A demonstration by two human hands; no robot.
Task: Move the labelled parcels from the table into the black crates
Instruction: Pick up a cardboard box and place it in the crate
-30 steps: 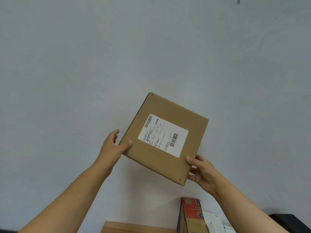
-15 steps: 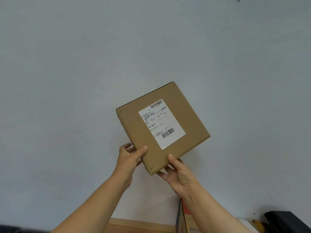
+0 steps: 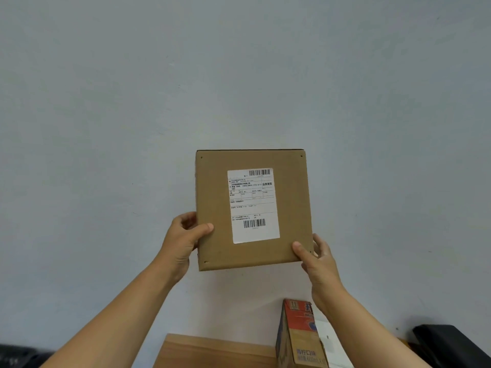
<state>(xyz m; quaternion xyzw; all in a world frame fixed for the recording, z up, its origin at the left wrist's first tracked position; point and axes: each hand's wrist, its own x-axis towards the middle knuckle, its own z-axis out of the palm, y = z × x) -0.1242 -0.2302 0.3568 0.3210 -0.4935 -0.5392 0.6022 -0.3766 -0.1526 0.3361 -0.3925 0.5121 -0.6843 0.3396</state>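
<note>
We hold a flat, square brown cardboard parcel [image 3: 252, 208] up in front of a plain pale grey wall [image 3: 239, 75], its face turned toward us so that the white printed shipping label [image 3: 253, 205] with its two barcodes reads upright. Our left hand [image 3: 183, 240] grips the parcel's left edge low down, thumb laid across the front face and fingers curled behind; our right hand [image 3: 316, 258] pinches the lower right corner, thumb on the front and the other fingers behind the cardboard. The parcel is off the table, well above the light wooden tabletop [image 3: 212, 351] that shows at the bottom of the view. On that tabletop, below our right forearm, stands a red and tan printed carton [image 3: 297, 338], with something white just behind it. At the lower right edge we see a dark, black shape [image 3: 449, 343] that may be one of the crates, though too little of it shows to be sure. We judge that we are in the carrying step, with the label being checked or shown. The next move calls for lowering the parcel toward a crate, probably to the right, keeping both grips firm while tilting it flat, then releasing it inside.
</note>
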